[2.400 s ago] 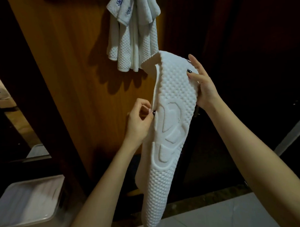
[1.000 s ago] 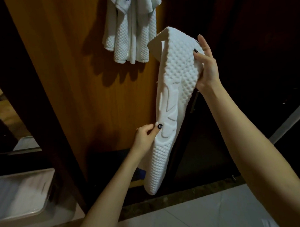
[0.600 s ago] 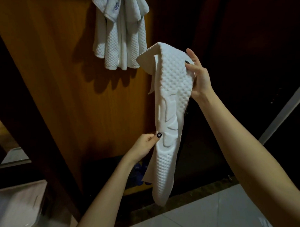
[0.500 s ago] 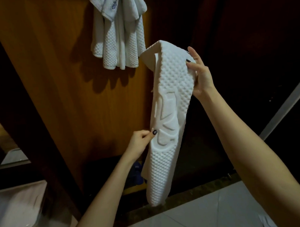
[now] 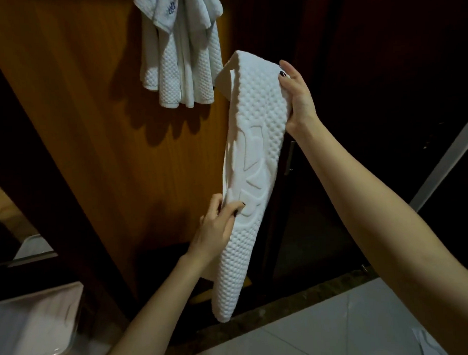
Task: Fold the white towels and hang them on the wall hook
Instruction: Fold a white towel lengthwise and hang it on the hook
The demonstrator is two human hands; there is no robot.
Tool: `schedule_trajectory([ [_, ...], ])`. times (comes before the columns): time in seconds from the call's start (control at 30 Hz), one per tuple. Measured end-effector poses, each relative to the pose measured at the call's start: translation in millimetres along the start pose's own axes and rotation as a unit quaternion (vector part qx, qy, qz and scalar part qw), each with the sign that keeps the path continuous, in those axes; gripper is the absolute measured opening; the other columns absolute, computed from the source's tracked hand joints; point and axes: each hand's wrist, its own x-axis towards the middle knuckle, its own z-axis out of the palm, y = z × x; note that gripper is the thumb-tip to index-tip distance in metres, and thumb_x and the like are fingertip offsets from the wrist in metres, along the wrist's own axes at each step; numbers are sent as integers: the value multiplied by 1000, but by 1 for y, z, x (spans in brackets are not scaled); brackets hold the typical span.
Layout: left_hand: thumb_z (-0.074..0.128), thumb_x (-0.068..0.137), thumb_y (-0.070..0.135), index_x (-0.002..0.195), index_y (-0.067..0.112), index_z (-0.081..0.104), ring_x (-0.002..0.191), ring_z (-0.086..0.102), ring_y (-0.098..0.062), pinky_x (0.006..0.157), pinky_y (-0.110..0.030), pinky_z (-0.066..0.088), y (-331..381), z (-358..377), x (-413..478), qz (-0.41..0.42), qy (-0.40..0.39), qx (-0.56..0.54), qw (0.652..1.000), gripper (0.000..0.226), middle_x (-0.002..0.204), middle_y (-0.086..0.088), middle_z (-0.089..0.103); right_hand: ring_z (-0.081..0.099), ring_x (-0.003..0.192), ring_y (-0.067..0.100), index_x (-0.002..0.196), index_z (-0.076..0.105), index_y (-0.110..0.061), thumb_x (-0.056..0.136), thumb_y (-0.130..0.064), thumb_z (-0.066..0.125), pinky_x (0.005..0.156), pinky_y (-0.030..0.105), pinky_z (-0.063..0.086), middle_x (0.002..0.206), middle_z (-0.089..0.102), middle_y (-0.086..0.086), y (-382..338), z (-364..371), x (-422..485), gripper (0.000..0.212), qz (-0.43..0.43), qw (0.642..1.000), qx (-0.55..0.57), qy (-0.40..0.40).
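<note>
**Holding a folded towel up beside those already hung**

Gripping the top of the white towel (image 5: 253, 155), the right hand (image 5: 299, 100) sets its thumb on the front face, with its fingers hidden behind the cloth. Held this way, the long, narrow fold hangs straight down by its own weight. The left hand (image 5: 216, 231) pinches the towel's left edge about halfway down, with the thumb in front and the fingers tucked behind. That pinch seems meant to hold the layers together so the strip does not fall open.

The towel is in the air, clear of the tiled floor (image 5: 339, 330), in front of the right edge of the wooden panel (image 5: 93, 129). Near the panel's top edge hang the hung towels (image 5: 181, 59), bunched where the hook must be, though the hook itself is out of view.

The folding looks about done, and lifting this towel to the hook appears to be what remains. A pale tub (image 5: 34, 330) stands low at the left.
</note>
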Motion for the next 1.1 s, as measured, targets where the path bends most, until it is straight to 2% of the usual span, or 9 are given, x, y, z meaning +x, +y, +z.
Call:
schedule_trajectory([
  [0.13, 66, 87, 18, 125, 41, 38, 91, 51, -9, 70, -16, 44, -10, 0, -5, -88, -58, -119, 987, 53, 118, 13, 31, 70, 88, 19, 122, 49, -13, 97, -5, 50, 72, 31, 58, 106, 65, 10, -2, 15, 5, 26, -10, 1000, -11, -3],
  [0.27, 76, 80, 19, 118, 56, 38, 104, 55, 6, 78, -5, 45, -10, 2, -13, -253, 100, -276, 922, 66, 114, 21, 50, 66, 93, 23, 127, 48, -9, 98, -4, 46, 82, 37, 57, 106, 63, 12, -8, 18, 10, 29, -9, 1000, 9, 21],
  [0.37, 79, 76, 22, 106, 38, 46, 96, 58, 5, 72, -3, 44, -19, 9, -19, -294, 144, -221, 919, 48, 101, 21, 56, 63, 97, 26, 133, 44, -7, 99, -4, 43, 93, 45, 51, 107, 62, 13, -10, 17, 13, 34, -5, 998, 29, 48],
  [0.53, 76, 76, 13, 90, 12, 56, 75, 60, -16, 67, -34, 49, -26, 30, -26, -282, 58, -163, 944, 24, 85, -4, 61, 60, 114, 33, 126, 47, -11, 99, -5, 45, 101, 51, 47, 123, 58, 18, -11, 18, 14, 28, -6, 999, 21, 48],
  [0.6, 71, 80, 13, 81, 10, 53, 69, 55, -21, 62, -34, 44, -28, 35, -30, -278, 49, -157, 947, 18, 78, -10, 58, 63, 105, 28, 126, 46, -11, 99, -4, 46, 95, 45, 51, 116, 61, 15, -11, 19, 13, 27, -12, 999, 8, 38],
  [0.73, 68, 86, 17, 121, 30, 43, 108, 50, 7, 83, -13, 41, -23, 36, -26, -354, 46, -255, 899, 45, 116, 15, 50, 63, 102, 26, 123, 48, -13, 99, -5, 46, 94, 45, 51, 109, 63, 11, -12, 17, 12, 25, -18, 999, -11, 32],
  [0.83, 69, 86, 25, 143, 7, 34, 133, 34, -17, 107, -33, 33, -35, 36, -19, -419, -43, -274, 865, 69, 141, -2, 36, 61, 107, 28, 123, 48, -14, 99, -5, 46, 99, 49, 49, 113, 61, 12, -15, 11, 9, 25, -13, 999, -19, 39],
  [0.93, 72, 84, 25, 97, -6, 61, 103, 59, -28, 89, -40, 47, -45, 27, -14, -413, -93, -292, 857, 36, 108, -19, 62, 62, 106, 28, 125, 47, -14, 100, -6, 45, 99, 48, 48, 113, 61, 12, -16, 3, 6, 26, -11, 999, -21, 48],
  [1.1, 73, 83, 26, 99, -3, 66, 91, 68, -29, 74, -37, 55, -69, -2, -3, -406, -90, -340, 843, 34, 97, -13, 72, 64, 75, 6, 129, 47, -15, 100, -7, 42, 68, 25, 57, 95, 59, -1, -23, -17, 7, 30, -40, 992, -75, 97],
])
